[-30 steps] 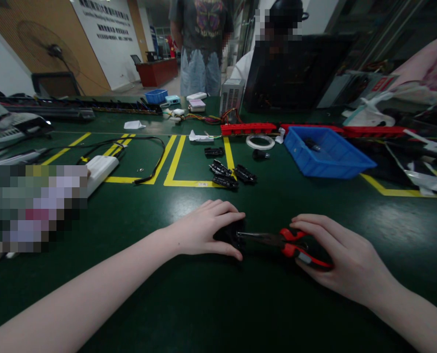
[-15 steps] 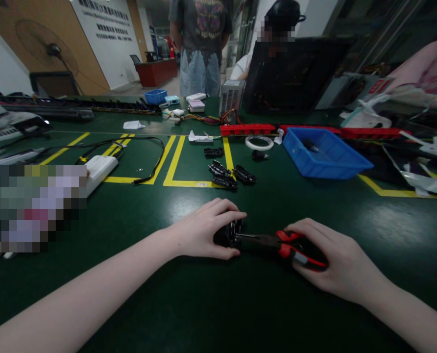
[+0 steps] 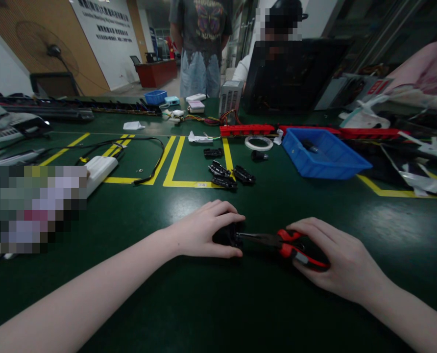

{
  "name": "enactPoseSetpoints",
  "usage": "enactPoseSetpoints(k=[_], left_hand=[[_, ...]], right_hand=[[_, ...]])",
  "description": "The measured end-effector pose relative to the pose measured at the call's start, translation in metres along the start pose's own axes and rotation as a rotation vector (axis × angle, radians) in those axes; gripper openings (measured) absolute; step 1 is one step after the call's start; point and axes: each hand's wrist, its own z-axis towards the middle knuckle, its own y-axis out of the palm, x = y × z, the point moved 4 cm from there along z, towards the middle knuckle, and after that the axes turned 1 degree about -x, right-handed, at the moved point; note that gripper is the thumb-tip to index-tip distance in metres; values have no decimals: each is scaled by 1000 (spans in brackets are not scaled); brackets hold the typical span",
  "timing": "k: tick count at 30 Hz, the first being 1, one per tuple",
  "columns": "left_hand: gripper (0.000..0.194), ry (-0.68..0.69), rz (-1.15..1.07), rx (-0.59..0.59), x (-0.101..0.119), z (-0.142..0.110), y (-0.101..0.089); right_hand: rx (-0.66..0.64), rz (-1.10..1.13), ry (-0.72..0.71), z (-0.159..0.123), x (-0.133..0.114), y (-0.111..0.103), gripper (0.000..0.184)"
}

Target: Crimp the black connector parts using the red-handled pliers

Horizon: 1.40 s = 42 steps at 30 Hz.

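So, left hand [image 3: 211, 230] has a black part [image 3: 228, 235] pinned on the green table [image 3: 159, 314], right hand [image 3: 336, 257] gripping red-handled pliers [image 3: 282, 242], tips right at it (contact's hard to tell). 4 black pieces [image 3: 224, 182] sit just beyond, left of the blue bin [image 3: 323, 154].

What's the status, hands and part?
Left hand on black part. Right hand holding red-handled pliers, tips at the part. Nothing visible between pliers and part; loose black pieces beyond.
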Motion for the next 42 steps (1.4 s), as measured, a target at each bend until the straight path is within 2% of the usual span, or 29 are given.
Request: enactPoseSetpoints(k=[5, 11, 16, 24, 32, 37, 42], left_hand=[[66, 28, -9, 34, 1, 0, -1], [66, 26, -17, 49, -1, 0, 0], [68, 22, -5, 67, 0, 0, -1], [62, -27, 148, 75, 1, 1, -2], [45, -31, 341, 128, 5, -1, -2], [39, -23, 312, 97, 1, 1, 3], [37, -67, 192, 11, 0, 2, 3]], right_hand=[[-83, 80, 51, 3, -3, 2, 35], [-115, 161, 140, 5, -2, 3, 33], [-136, 144, 136, 4, 0, 4, 35], [-70, 54, 62, 2, 1, 2, 35], [-99, 24, 105, 3, 6, 2, 34], [-76, 24, 90, 2, 7, 2, 34], [-42, -1, 46, 4, 4, -2, 35]])
